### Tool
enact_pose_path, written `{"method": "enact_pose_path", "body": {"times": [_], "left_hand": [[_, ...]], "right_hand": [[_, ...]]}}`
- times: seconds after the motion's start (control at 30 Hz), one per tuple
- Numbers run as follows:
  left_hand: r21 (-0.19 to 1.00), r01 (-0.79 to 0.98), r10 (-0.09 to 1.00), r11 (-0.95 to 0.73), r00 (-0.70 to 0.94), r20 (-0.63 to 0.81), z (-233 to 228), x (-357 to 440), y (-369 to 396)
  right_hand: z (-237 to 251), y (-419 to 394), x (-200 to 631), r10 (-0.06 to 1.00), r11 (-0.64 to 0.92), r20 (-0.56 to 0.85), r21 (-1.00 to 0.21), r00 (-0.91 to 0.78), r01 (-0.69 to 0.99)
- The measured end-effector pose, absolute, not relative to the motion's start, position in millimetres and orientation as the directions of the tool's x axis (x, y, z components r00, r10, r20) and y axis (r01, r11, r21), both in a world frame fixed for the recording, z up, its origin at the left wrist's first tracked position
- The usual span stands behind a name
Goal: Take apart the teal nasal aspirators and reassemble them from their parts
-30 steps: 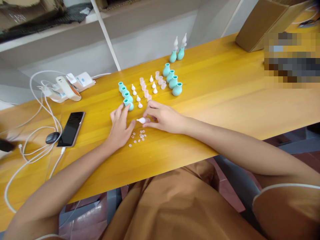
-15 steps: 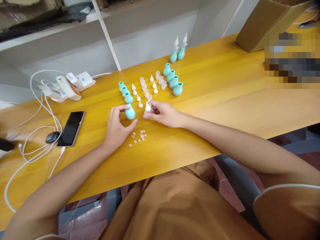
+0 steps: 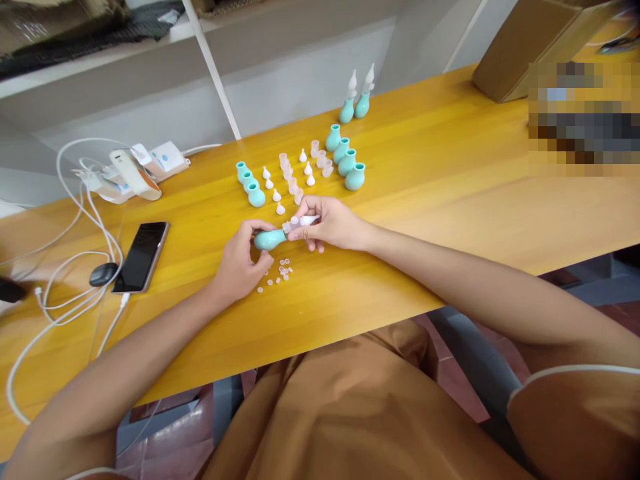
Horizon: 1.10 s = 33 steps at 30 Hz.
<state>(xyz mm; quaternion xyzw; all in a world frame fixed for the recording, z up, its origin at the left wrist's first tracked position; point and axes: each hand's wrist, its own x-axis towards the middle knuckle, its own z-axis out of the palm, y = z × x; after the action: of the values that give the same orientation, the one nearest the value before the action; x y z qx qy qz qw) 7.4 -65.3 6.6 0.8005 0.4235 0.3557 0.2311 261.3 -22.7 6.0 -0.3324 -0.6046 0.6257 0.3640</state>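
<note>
My left hand [image 3: 243,259] is closed around a teal squeeze bulb [image 3: 270,240], which lies tipped on its side with its neck to the right. In my right hand [image 3: 327,225] is a white pointed nozzle [image 3: 307,220] joined to a clear plastic cup. The cup's end meets the bulb's mouth; I cannot tell how far it goes in. Several small clear rings [image 3: 284,270] lie loose on the table in front of my hands. Beyond them stand rows of white nozzle tips [image 3: 277,195], clear cups [image 3: 293,185] and teal bulbs [image 3: 257,195].
More teal bulbs [image 3: 355,177] stand in a row at the right. Two bulbs with nozzles fitted [image 3: 363,105] stand at the back. On the left are a phone [image 3: 141,258], white cables and chargers [image 3: 167,160]. A cardboard box [image 3: 530,50] is at the far right.
My left hand has lifted and tipped the bulb onto its side and closed on it. The right hand has turned the nozzle level and brought its cup to the bulb's mouth.
</note>
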Motion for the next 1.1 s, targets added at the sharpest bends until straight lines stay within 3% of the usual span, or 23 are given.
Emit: {"method": "enact_pose_path", "body": {"times": [0.2,0.33,0.43,0.53,1.1], "left_hand": [[0.695,0.507,0.856,-0.509,0.382,0.348,8,4,-65],[0.766,0.428,0.864,-0.48,0.38,0.329,5,2,-64],[0.799,0.359,0.86,-0.482,0.37,0.353,1,1,-63],[0.801,0.331,0.851,-0.499,0.36,0.381,-1,-1,-63],[0.651,0.528,0.832,-0.545,0.438,0.34,13,8,-65]], "right_hand": [[-1,-25,261,0.846,0.134,0.146,-0.989,-0.512,-0.061],[-1,-24,264,0.835,0.278,0.217,-0.959,-0.506,0.048],[2,-23,269,0.78,0.514,0.343,-0.829,-0.524,0.222],[6,-22,272,0.715,0.644,0.373,-0.68,-0.591,0.351],[11,-30,274,0.729,0.668,0.217,-0.429,-0.649,0.608]]}}
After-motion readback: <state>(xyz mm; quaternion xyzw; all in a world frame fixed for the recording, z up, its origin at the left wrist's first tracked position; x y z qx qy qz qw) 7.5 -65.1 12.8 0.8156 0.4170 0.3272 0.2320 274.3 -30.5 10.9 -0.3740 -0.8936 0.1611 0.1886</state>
